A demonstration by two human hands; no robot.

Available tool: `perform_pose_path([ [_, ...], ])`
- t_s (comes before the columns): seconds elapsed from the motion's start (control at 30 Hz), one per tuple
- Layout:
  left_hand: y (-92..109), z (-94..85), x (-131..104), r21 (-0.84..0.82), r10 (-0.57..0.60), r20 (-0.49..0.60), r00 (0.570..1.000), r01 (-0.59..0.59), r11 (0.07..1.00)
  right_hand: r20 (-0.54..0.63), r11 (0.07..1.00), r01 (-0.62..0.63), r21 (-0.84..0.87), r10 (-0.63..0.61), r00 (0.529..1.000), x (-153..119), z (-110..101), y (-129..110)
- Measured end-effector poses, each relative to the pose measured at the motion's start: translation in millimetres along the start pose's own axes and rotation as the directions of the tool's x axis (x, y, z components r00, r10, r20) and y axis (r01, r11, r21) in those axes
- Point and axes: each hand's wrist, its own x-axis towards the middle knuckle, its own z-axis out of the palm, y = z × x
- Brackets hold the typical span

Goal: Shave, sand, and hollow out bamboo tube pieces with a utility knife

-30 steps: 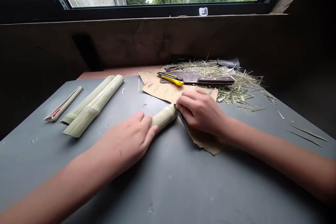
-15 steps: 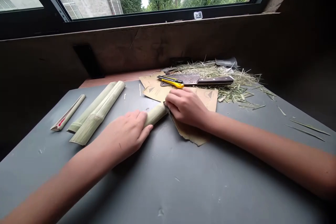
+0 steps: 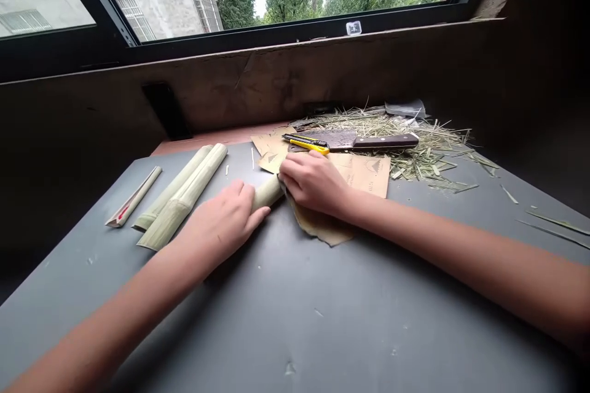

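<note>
A pale green bamboo piece (image 3: pixel 267 194) lies slanted on the grey table, and my left hand (image 3: pixel 227 215) is closed over its near end. My right hand (image 3: pixel 313 181) is pinched on a brown sheet of sandpaper (image 3: pixel 325 228) at the bamboo's far end. The sheet's torn lower edge hangs out below my wrist onto the table. My palm and fingers hide part of the sheet and the bamboo's tip. Another brown sheet (image 3: pixel 375 175) with printed marks lies flat behind my right hand.
Two split bamboo lengths (image 3: pixel 188 187) and a thinner piece (image 3: pixel 134 196) with a red mark lie at left. A yellow cutter (image 3: pixel 310 143) and a cleaver (image 3: pixel 385 141) rest at the back, beside a heap of shavings (image 3: pixel 428 150). A window frame (image 3: pixel 276 31) stands beyond.
My right hand has moved a little left along the bamboo with the brown sheet, closer to my left hand. The whole view has shifted slightly.
</note>
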Motion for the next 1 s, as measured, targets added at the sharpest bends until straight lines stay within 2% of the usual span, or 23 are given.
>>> perform_pose_path([
  [0.07,-5,-0.7,1,-0.003,-0.023,0.020,1.000,0.023,1.000,-0.012,0.999,-0.039,0.002,0.039,0.999,5,3,1],
  [0.27,-5,3.2,-1,-0.049,-0.085,0.038,0.996,0.087,0.995,0.016,0.999,-0.002,0.050,0.001,1.000,5,7,2],
  [0.4,-8,-4.6,1,-0.122,-0.076,0.096,0.992,0.088,0.989,0.031,0.998,-0.001,0.065,-0.001,1.000,0,7,2],
  [0.47,-11,-7.5,2,-0.188,-0.038,0.107,0.993,0.058,0.981,0.020,0.997,-0.043,0.068,0.042,0.999,-1,5,6],
  [0.57,-11,-5.6,3,-0.264,-0.007,0.080,0.997,0.028,0.964,-0.014,0.984,-0.168,0.065,0.169,0.985,0,-2,21],
  [0.63,-8,-3.1,1,-0.332,-0.047,0.058,0.997,0.063,0.941,-0.030,0.975,-0.210,0.067,0.213,0.977,0,-8,29],
  [0.7,-4,-3.8,0,-0.415,-0.114,0.048,0.992,0.124,0.901,-0.041,0.978,-0.196,0.064,0.199,0.979,0,-16,32],
  [0.8,-2,-14.5,4,-0.590,-0.208,0.030,0.978,0.185,0.786,-0.046,0.994,-0.099,0.040,0.101,0.994,3,-32,29],
  [0.9,-8,-31.9,19,-0.828,-0.321,0.007,0.947,0.185,0.529,-0.088,1.000,-0.005,-0.029,0.003,0.996,10,-51,28],
  [1.0,-14,-45.2,34,-0.945,-0.383,0.041,0.923,0.161,0.285,-0.192,0.994,-0.019,-0.109,-0.002,0.981,14,-70,35],
])
